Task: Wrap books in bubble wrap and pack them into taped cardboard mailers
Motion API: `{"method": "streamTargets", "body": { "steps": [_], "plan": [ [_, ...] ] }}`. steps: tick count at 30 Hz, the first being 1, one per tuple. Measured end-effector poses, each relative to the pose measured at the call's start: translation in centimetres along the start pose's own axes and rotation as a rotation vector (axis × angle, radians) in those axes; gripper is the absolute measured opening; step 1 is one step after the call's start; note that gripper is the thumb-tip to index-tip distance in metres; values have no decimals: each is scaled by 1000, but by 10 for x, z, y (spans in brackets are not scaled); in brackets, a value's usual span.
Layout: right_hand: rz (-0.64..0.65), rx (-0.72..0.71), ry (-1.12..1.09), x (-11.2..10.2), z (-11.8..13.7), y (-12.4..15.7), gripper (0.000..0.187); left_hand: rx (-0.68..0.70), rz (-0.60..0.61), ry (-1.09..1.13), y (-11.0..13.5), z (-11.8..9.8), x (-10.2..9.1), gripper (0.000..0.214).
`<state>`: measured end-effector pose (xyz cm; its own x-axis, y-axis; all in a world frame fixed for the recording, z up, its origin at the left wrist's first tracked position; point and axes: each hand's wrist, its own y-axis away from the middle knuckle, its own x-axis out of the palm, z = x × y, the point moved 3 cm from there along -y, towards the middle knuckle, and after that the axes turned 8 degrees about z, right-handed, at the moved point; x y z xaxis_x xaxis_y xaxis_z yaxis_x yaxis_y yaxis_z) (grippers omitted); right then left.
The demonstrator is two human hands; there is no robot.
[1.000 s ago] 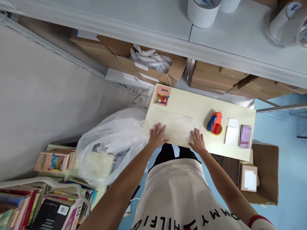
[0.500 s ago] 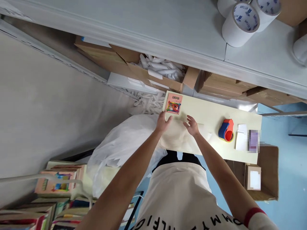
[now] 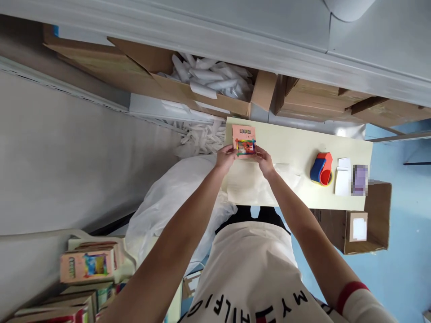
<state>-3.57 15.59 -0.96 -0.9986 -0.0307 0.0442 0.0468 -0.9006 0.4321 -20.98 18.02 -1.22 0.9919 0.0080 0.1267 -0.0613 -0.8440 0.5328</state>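
Observation:
A pink book [image 3: 244, 140] with a colourful picture on its cover is gripped at its two lower sides, over the left end of the pale yellow table [image 3: 286, 143]. My left hand [image 3: 226, 157] is closed on its left edge, thumb on the cover. On the right edge, my right hand [image 3: 264, 159] holds it with thumb and fingers. Below the book, a translucent white plastic sheet [image 3: 249, 186] lies on the table, and a large heap of similar plastic [image 3: 168, 193] hangs to the left.
A red and blue tape dispenser [image 3: 321, 169], white papers [image 3: 342, 177] and a blurred purple item [image 3: 359, 180] lie on the table's right. Behind stands a carton [image 3: 235, 105] of white rolled pieces under a grey shelf [image 3: 202, 27]. Books [image 3: 87, 264] are stacked lower left; an open carton [image 3: 380, 220] stands right.
Both hands have moved onto the book's sides and taken hold of it; before, the right hand was apart from it. The view has shifted, with less of the shelf top showing.

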Motion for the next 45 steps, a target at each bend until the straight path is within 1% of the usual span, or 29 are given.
{"method": "streamTargets", "body": {
  "steps": [2, 4, 7, 10, 12, 14, 16, 19, 21, 24, 28, 30, 32, 34, 36, 38, 40, 42, 44, 45],
  "plan": [
    [-59, 20, -32, -13, 8, 15, 44, -22, 65, 68, 17, -3, 11, 32],
    [-98, -4, -70, -28, 15, 36, 39, -26, 133, 108, 37, -4, 25, 37],
    [-86, -41, -124, -55, 14, 75, 35, -29, 223, 86, 72, 7, 50, 41],
    [-99, 16, -146, -85, -5, 117, 38, 0, 248, -43, 106, 30, 76, 40],
    [-138, 65, -132, -103, -23, 142, 39, 43, 217, -142, 124, 50, 93, 42],
    [-166, 105, -101, -118, -40, 160, 37, 66, 191, -226, 138, 70, 110, 41],
    [-189, 135, -55, -130, -54, 171, 33, 75, 179, -301, 146, 87, 125, 38],
    [-231, 162, 79, -147, -67, 176, 30, 98, 186, -409, 150, 102, 143, 39],
    [-243, 168, 158, -158, -72, 175, 29, 116, 202, -487, 148, 107, 153, 41],
    [-243, 167, 209, -171, -79, 170, 29, 134, 194, -637, 143, 111, 166, 43],
    [-234, 168, 279, -181, -85, 162, 27, 151, 167, -872, 142, 117, 178, 43],
    [-225, 166, 307, -182, -86, 160, 28, 165, 150, -985, 145, 120, 182, 47],
    [-239, 157, 357, -184, -88, 162, 32, 209, 135, -1080, 150, 122, 185, 54],
    [-288, 118, 467, -187, -89, 169, 40, 257, 160, -1146, 155, 123, 189, 60],
    [-338, 54, 589, -187, -92, 177, 51, 268, 211, -1191, 158, 125, 191, 59],
    [-342, 0, 640, -183, -98, 183, 63, 249, 239, -1217, 158, 125, 193, 56],
    [-311, -7, 609, -178, -104, 182, 75, 238, 248, -1229, 156, 125, 192, 54],
    [-288, 28, 515, -174, -108, 176, 81, 238, 270, -1236, 154, 123, 191, 53],
    [-255, 50, 355, -171, -107, 167, 76, 241, 304, -1240, 152, 122, 189, 52],
    [-235, 47, 276, -170, -106, 162, 68, 245, 319, -1238, 151, 121, 188, 52]
  ]
}}
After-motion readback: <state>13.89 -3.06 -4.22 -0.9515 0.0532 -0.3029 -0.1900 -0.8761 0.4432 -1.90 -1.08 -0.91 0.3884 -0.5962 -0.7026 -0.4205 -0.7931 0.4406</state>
